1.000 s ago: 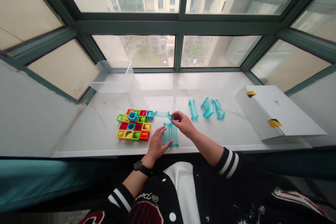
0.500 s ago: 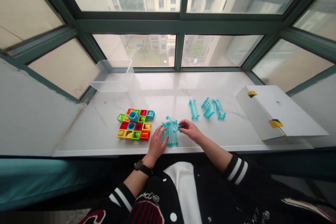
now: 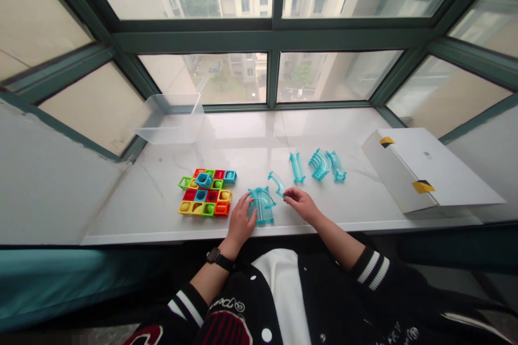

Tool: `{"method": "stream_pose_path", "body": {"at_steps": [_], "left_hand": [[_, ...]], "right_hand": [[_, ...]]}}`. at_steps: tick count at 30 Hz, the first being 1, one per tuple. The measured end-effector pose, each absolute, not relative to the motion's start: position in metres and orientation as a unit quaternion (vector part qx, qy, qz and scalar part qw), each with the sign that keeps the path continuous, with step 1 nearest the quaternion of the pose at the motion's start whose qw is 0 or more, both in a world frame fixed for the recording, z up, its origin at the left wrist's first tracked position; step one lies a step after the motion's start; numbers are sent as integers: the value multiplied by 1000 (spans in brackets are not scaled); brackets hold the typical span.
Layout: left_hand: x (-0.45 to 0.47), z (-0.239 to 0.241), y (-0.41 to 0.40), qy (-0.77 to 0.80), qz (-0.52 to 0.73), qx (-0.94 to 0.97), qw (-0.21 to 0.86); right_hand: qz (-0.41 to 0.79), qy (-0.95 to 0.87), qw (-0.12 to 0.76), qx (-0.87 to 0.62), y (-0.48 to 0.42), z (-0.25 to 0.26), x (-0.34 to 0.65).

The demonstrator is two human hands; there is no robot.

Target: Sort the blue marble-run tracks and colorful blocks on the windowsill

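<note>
- Through the head camera I see my left hand (image 3: 242,218) palm down, fingers loosely bent, touching the left side of translucent blue track pieces (image 3: 266,214); whether it pinches them, I cannot tell.
- My right hand (image 3: 301,205) comes in from the right, thumb and fingertips pinching the near end of a curved track piece (image 3: 279,183).
- That piece is slim, see-through blue and bowed, its far end pointing left and away, just beyond the pieces at my left hand.
- Left of them, multicoloured square blocks (image 3: 212,196) with rounded hollows stand on the white ledge (image 3: 243,140), one blue block raised on top.
- Farther right lie a straight track (image 3: 297,167) and two more blue tracks (image 3: 320,165).
- Right of those is a white box (image 3: 445,167), two yellow-and-black tabs showing; its inside is hidden.
- Farthest, back left, a clear plastic tub (image 3: 174,135) stands near the window.
</note>
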State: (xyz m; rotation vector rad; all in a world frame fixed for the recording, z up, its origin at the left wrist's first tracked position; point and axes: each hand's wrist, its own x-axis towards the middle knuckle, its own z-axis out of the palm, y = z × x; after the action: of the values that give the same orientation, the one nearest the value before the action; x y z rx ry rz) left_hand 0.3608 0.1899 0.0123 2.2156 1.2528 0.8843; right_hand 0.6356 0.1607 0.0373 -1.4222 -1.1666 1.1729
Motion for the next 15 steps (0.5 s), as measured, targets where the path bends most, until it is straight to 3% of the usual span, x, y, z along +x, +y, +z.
{"method": "stream_pose_path", "body": {"at_steps": [15], "left_hand": [[359, 14, 189, 455, 326, 798, 225]], "right_hand": [[359, -546, 488, -579, 140, 65, 669]]}}
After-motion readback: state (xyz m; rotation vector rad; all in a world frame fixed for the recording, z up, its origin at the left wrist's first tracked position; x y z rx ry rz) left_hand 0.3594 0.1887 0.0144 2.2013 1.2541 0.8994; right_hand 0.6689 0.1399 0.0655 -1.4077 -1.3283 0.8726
